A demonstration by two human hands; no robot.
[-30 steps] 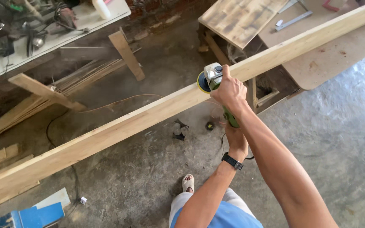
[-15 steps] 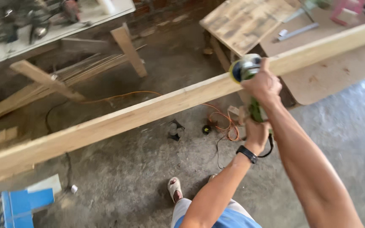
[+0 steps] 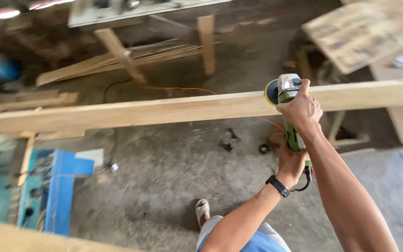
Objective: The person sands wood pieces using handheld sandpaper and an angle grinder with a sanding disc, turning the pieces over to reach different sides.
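Starting at the far left of the long wooden plank (image 3: pixel 164 111), a blue machine frame (image 3: pixel 61 186) stands on the concrete floor (image 3: pixel 164 186) below the plank's left end. Above the plank, loose timber strips (image 3: pixel 117 60) lie under a table (image 3: pixel 141 9) with slanted wooden legs. The plank itself runs almost level across the whole view, pale and bare. Just below its middle, a sandalled foot (image 3: pixel 202 210) shows on the floor. Moving right, the left hand (image 3: pixel 291 161), with a black wristwatch (image 3: pixel 277 185) on its wrist, is wrapped tight around the rear handle of the green angle grinder (image 3: pixel 288 107), below the plank's lower edge. Next, the right hand (image 3: pixel 302 109) is closed over the grinder's head, fingers curled down on top of it. The grinder's disc sits right against the plank's near face, right of its middle. Up beyond the plank's right end, a worn plywood board (image 3: pixel 364 32) rests tilted.
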